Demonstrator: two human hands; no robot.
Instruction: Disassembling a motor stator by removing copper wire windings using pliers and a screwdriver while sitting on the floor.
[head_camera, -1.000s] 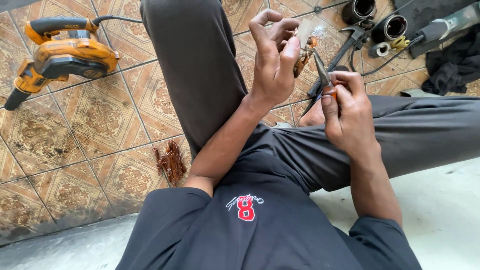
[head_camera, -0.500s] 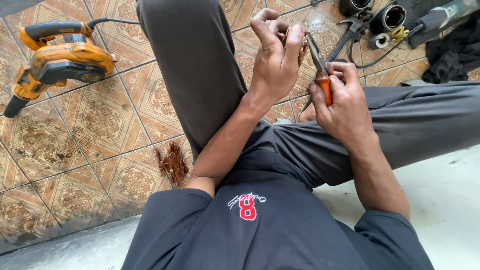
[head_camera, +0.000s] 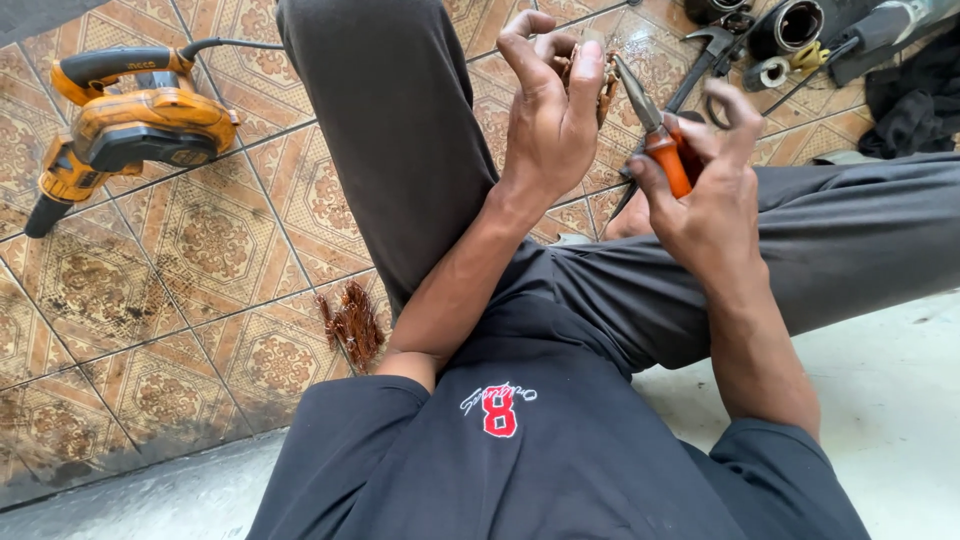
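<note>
Head view looks straight down my own lap as I sit on the tiled floor (head_camera: 180, 300) with legs spread, so the work sits raised between my knees, close to my eyes. My left hand (head_camera: 550, 120) is curled shut around a small brownish part (head_camera: 600, 85) with copper strands, fingers wrapped tight on it with the thumb side up; most of the part is hidden behind the fingers, so I cannot tell its full shape. It is held high and steady, just beside the tool, which I judge lets the nose reach it. My right hand (head_camera: 700, 190) grips orange-handled pliers (head_camera: 655, 125), fingers closed on the handles, the metal nose angled up and left until it nearly touches the part; whether it bites the copper I cannot tell.

A tuft of copper wire (head_camera: 352, 322) lies on the floor by my left thigh, apart from both hands. An orange blower (head_camera: 125, 125) rests near the floor's far left edge, well apart. A hammer (head_camera: 700, 62) and metal cylinders (head_camera: 790, 25) lie at the far right corner, behind the pliers.
</note>
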